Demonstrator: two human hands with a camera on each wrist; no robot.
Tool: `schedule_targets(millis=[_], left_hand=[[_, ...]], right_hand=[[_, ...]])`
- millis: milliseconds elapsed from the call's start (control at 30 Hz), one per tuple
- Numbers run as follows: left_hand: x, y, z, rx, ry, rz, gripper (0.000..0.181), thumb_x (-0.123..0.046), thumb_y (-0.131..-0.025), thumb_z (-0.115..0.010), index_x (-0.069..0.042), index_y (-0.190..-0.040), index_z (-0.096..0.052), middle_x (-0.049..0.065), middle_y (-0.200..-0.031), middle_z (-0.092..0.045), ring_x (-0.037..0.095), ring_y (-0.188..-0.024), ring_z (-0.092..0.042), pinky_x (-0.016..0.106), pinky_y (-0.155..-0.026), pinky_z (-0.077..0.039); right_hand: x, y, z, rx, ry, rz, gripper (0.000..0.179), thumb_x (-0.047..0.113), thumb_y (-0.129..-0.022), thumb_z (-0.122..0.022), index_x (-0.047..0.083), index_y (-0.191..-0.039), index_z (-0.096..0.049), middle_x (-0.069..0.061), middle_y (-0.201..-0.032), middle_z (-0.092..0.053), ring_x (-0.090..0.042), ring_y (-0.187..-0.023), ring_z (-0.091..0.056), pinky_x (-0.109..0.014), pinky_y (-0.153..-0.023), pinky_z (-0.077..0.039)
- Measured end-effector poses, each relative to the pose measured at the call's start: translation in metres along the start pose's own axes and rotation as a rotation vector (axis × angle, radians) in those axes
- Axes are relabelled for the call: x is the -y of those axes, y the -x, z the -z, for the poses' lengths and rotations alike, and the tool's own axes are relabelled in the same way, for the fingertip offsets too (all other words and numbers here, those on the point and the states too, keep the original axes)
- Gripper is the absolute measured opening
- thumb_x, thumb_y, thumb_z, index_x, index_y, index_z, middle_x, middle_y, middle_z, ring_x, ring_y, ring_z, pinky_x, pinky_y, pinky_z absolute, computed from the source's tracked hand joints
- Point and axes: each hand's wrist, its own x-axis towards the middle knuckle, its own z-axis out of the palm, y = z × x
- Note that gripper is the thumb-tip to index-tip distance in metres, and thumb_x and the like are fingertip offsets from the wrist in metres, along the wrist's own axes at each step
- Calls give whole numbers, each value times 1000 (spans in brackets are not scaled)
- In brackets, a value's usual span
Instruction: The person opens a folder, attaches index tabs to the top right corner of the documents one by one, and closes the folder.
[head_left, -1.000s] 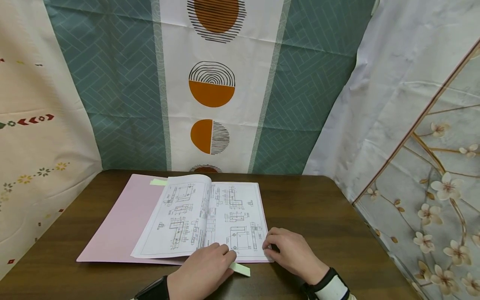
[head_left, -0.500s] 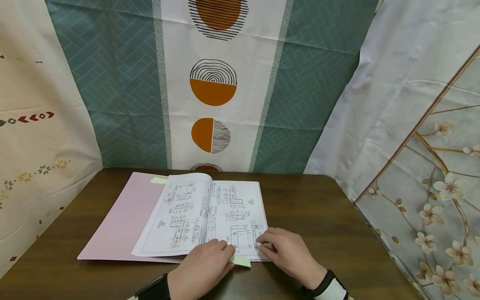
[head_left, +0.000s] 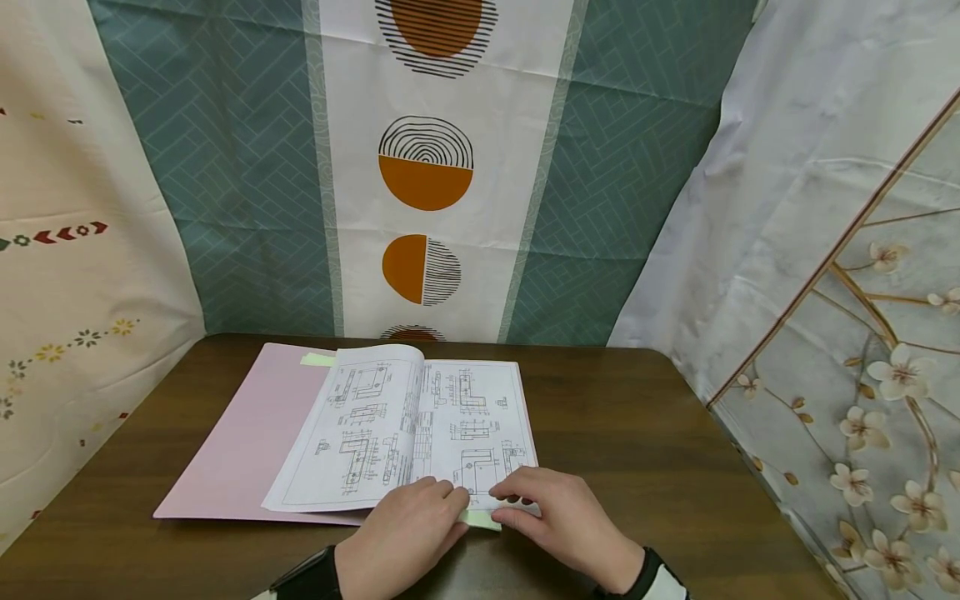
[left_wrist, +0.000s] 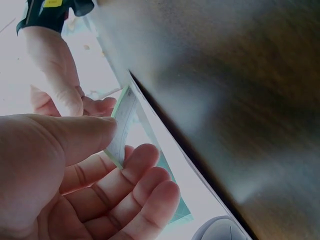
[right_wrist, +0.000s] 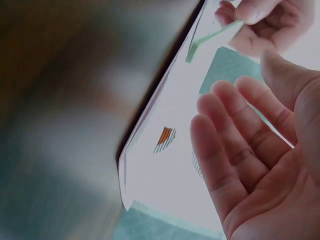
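Pages printed with technical drawings (head_left: 471,429) lie open inside a pink folder (head_left: 232,442) on the brown table. My left hand (head_left: 405,533) is at the lower edge of the right page. Between thumb and fingers it pinches a pale green sticky note strip (left_wrist: 119,132). In the head view the strip's free end (head_left: 480,519) lies at that page edge; whether it is stuck down I cannot tell. Just right of the strip, my right hand (head_left: 566,521) hovers over the page's lower right corner. Its fingers are relaxed and hold nothing in the right wrist view.
A second pale green sticky note (head_left: 317,360) sticks out at the top of the left-hand pages, over the pink cover. The dark wooden table (head_left: 622,425) extends to the right. Patterned cloths (head_left: 630,167) hang behind and on both sides.
The strip's free end has moved up from below the page to its lower edge, still in my left hand. My right hand has slid left from the page's right corner toward the strip.
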Motion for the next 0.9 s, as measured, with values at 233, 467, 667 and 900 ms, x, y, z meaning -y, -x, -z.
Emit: schedule_targets(millis=[233,467,667,900], left_hand=[[-1,0,2,-12,27,-8,18,-29,-102,-82,-17,-104,-70,-11,-85,-61,5,-74,-51,26,-65,-47],[-4,0,3,-18,51,-34,17,-28,-102,-83,-18,-106,-71,-12,-89,-63,4,-78,-53,24,-69,-49],[-5,0,3,-28,61,-43,16,-29,-102,-83,-18,-107,-72,-13,-89,-62,2,-77,-52,22,-67,-46],[-7,0,2,-34,64,-42,16,-29,-102,-83,-19,-107,-72,-14,-89,-62,2,-78,-53,23,-67,-47]], right_hand=[[6,1,-6,20,-26,67,20,32,-99,-86,25,-117,-80,15,-111,-76,-3,-95,-71,-23,-83,-59],[7,2,-9,28,4,108,22,28,-96,-90,25,-114,-79,18,-111,-74,-1,-95,-69,-16,-83,-54],[9,2,-9,26,14,114,23,28,-95,-90,26,-116,-80,19,-113,-74,1,-97,-67,-18,-84,-55],[10,2,-9,-1,40,136,24,24,-94,-92,26,-114,-80,18,-112,-75,0,-98,-70,-21,-85,-57]])
